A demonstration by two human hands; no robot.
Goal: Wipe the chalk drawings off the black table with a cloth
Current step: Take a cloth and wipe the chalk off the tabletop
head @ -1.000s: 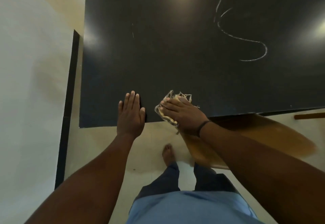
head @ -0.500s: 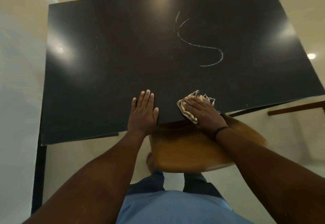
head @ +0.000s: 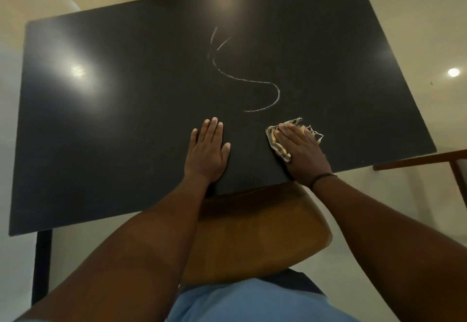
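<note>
Frayed cloth lies under flat right hand; left hand spread beside.

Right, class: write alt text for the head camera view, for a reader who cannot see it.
A person's right hand presses a frayed cloth onto a black table, just below a curved chalk line. The left hand rests flat beside it.

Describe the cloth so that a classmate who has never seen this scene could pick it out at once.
Start at the black table that fills the view and go to its near edge, right of centre. There the right hand presses flat on the cloth. It is the only pale, striped thing on the dark top, with frayed threads at its far edge.
</note>
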